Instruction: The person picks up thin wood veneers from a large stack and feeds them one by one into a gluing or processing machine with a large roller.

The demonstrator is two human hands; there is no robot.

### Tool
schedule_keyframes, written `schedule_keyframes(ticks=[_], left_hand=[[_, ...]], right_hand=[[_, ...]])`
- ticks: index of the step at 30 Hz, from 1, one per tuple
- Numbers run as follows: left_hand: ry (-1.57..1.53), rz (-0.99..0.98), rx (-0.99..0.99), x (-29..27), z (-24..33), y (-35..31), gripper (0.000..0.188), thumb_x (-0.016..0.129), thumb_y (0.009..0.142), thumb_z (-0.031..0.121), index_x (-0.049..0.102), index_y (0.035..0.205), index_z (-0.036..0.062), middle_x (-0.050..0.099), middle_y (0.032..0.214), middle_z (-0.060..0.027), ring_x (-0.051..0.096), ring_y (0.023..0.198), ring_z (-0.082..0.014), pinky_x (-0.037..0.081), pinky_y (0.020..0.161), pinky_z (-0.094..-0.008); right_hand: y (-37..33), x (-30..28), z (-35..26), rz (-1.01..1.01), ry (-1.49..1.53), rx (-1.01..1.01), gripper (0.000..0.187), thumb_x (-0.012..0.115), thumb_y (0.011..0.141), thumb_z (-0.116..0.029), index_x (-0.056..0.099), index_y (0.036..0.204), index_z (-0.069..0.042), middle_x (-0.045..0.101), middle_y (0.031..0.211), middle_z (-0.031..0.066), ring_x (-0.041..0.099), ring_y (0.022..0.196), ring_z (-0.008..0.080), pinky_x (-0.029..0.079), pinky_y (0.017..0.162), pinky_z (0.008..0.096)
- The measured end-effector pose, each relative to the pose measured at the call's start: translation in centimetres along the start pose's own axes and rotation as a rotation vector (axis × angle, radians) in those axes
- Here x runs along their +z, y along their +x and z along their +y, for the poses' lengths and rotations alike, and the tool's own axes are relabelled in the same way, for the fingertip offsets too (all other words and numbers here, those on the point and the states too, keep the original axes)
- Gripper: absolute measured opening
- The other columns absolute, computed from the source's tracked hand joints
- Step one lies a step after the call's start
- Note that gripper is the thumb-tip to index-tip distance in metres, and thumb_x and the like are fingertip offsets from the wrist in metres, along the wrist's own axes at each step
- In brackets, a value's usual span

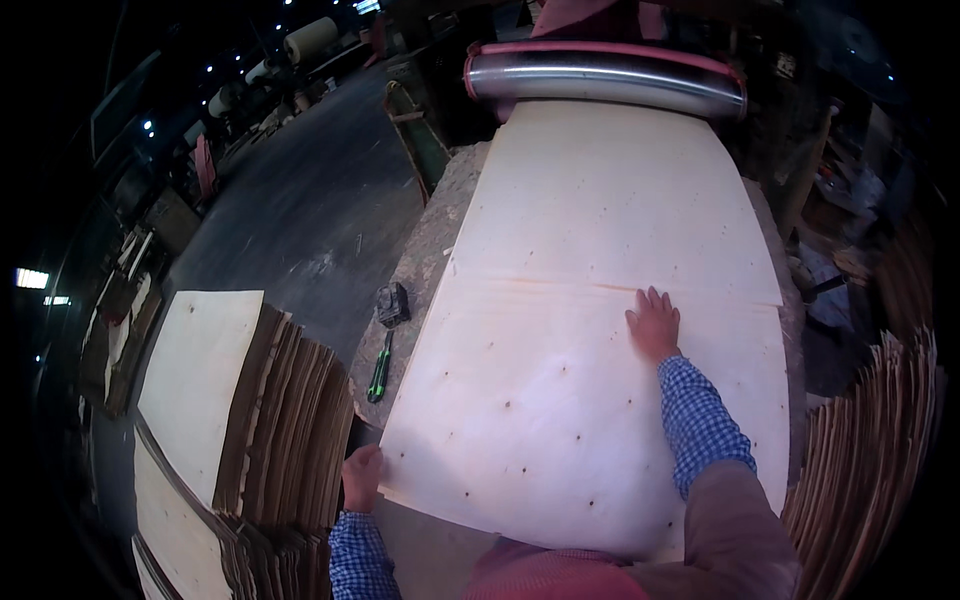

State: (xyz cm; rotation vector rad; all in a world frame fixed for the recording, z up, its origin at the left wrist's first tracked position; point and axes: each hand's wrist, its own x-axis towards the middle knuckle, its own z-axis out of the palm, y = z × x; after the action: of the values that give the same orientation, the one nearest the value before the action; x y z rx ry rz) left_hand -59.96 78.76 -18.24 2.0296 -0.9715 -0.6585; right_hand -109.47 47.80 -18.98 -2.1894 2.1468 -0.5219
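A pale wood veneer sheet with small dark knots lies in front of me. Its far edge meets or slightly overlaps a second veneer sheet, which reaches a shiny metal roller at the far end. Flat on the veneer beside this seam rests my right hand, fingers stretched forward. At the near left corner, my left hand has its fingers bent around the near sheet's edge. A green and black utility knife lies left of the sheets, below a dark block-shaped object.
Stacks of veneer stand upright at the left and at the lower right. A stone-like ledge borders the sheets. Beyond it runs a dark floor, with rolls along its far side.
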Motion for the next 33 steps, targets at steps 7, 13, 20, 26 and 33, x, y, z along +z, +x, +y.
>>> schedule_keyframes(ticks=[7, 13, 20, 26, 33], left_hand=[[-0.537, -0.111, -0.140, -1.5, 3.5, -2.7, 0.046, 0.061, 0.090, 0.025, 0.051, 0.128, 0.0019, 0.062, 0.114, -0.0092, 0.061, 0.095, -0.0186, 0.051, 0.078, -0.0298], [-1.275, -0.666, -0.326, 2.4, 0.4, -7.5, 0.052, 0.058, 0.092, 0.027, 0.038, 0.135, 0.0033, 0.055, 0.126, -0.0148, 0.061, 0.106, -0.0317, 0.056, 0.083, -0.0462], [-1.013, -0.636, -0.277, 1.9, 13.9, -8.8, 0.047, 0.057, 0.090, 0.013, 0.039, 0.132, 0.0044, 0.060, 0.112, -0.0140, 0.065, 0.094, -0.0281, 0.060, 0.063, -0.0347], [-1.255, -0.744, -0.396, 1.9, 11.8, -9.1, 0.047, 0.057, 0.089, 0.010, 0.040, 0.132, 0.0059, 0.059, 0.115, -0.0146, 0.066, 0.088, -0.0276, 0.059, 0.060, -0.0348], [-1.144, -0.701, -0.468, 5.4, -1.1, -8.2, 0.050, 0.057, 0.090, 0.013, 0.038, 0.136, 0.0031, 0.057, 0.123, -0.0159, 0.062, 0.103, -0.0306, 0.055, 0.080, -0.0416]], right_hand=[[-16.0, -2.0, -1.8, 0.014, 0.083, -0.213, 0.046, 0.059, 0.086, -0.025, 0.051, 0.127, -0.005, 0.044, 0.138, 0.0164, 0.034, 0.132, 0.0387, 0.028, 0.105, 0.0532], [-30.4, -7.4, -4.2, -0.157, 0.109, -0.255, 0.058, 0.066, 0.080, -0.036, 0.052, 0.127, -0.005, 0.043, 0.138, 0.0184, 0.036, 0.129, 0.0415, 0.030, 0.103, 0.0545], [-32.4, -13.5, -7.1, -0.219, 0.158, -0.249, 0.075, 0.073, 0.070, -0.042, 0.049, 0.130, -0.005, 0.043, 0.138, 0.0198, 0.038, 0.128, 0.0432, 0.030, 0.104, 0.0542], [-32.9, -13.5, -5.0, -0.059, 0.156, -0.158, 0.073, 0.063, 0.065, -0.009, 0.045, 0.135, -0.006, 0.041, 0.140, 0.0197, 0.038, 0.129, 0.0413, 0.030, 0.104, 0.0535], [-35.4, -11.3, -4.7, -0.186, 0.067, -0.172, 0.075, 0.068, 0.066, -0.019, 0.043, 0.136, -0.007, 0.041, 0.139, 0.0208, 0.037, 0.128, 0.0453, 0.031, 0.102, 0.0546]])
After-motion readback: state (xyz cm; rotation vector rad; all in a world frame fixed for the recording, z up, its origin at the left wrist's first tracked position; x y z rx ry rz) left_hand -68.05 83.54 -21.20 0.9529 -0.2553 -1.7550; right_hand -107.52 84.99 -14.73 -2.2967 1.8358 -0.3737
